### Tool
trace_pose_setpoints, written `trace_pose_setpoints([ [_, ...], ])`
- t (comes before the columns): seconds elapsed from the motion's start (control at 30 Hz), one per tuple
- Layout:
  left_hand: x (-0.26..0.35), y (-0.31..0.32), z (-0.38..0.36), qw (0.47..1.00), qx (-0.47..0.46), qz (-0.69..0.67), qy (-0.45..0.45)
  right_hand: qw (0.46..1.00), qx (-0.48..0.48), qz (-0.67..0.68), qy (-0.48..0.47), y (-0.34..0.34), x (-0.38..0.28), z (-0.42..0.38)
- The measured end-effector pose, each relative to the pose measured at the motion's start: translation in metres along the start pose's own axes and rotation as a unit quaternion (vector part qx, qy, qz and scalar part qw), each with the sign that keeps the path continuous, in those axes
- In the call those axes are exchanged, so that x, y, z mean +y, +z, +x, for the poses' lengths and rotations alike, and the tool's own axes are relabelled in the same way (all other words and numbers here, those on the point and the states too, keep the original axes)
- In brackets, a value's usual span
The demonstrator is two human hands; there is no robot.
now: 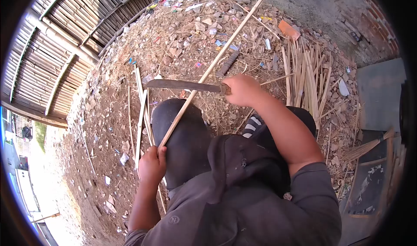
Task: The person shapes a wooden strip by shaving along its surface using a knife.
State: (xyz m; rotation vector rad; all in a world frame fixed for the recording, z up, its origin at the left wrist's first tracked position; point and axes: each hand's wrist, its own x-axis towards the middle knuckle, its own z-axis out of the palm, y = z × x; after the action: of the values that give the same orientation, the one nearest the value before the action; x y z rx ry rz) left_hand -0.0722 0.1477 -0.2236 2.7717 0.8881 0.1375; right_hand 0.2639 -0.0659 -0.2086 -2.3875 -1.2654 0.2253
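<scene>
My left hand (152, 163) is closed around the near end of a long pale bamboo strip (234, 35), beside my left knee. The strip slants up and away to the right, passing over that knee. In my right hand (243, 90) is the handle of a machete (173, 84), its dark blade pointing left. The blade crosses the strip just beyond the knee; whether its edge bites into the wood cannot be made out. A few more bamboo strips (141, 111) lie on the ground left of my knee, close to my left hand.
A pile of split bamboo strips (308, 72) lies to the right, near an orange brick piece (289, 30). A dark cylindrical piece (228, 63) rests ahead. Rubble covers the ground. A bamboo fence (56, 41) stands left; a twig broom (367, 148) and grey panel (382, 94) are right.
</scene>
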Motion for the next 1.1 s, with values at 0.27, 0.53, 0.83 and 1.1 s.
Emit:
trace_pose_setpoints([
  [0.27,0.01,0.0,0.002,1.0,0.015,0.019,0.006,0.999,-0.002,0.026,0.029,0.012,0.026,0.015],
  [0.53,0.006,0.006,-0.004,0.999,0.027,0.017,0.025,0.999,-0.019,-0.042,-0.006,0.019,-0.003,0.0],
  [0.83,0.011,-0.002,0.0,0.999,0.021,0.032,0.022,0.998,-0.009,-0.06,-0.001,0.004,-0.017,-0.007],
  [1.1,0.01,-0.004,0.0,0.999,0.031,0.036,0.023,1.0,-0.002,-0.01,0.022,0.008,0.012,0.004],
])
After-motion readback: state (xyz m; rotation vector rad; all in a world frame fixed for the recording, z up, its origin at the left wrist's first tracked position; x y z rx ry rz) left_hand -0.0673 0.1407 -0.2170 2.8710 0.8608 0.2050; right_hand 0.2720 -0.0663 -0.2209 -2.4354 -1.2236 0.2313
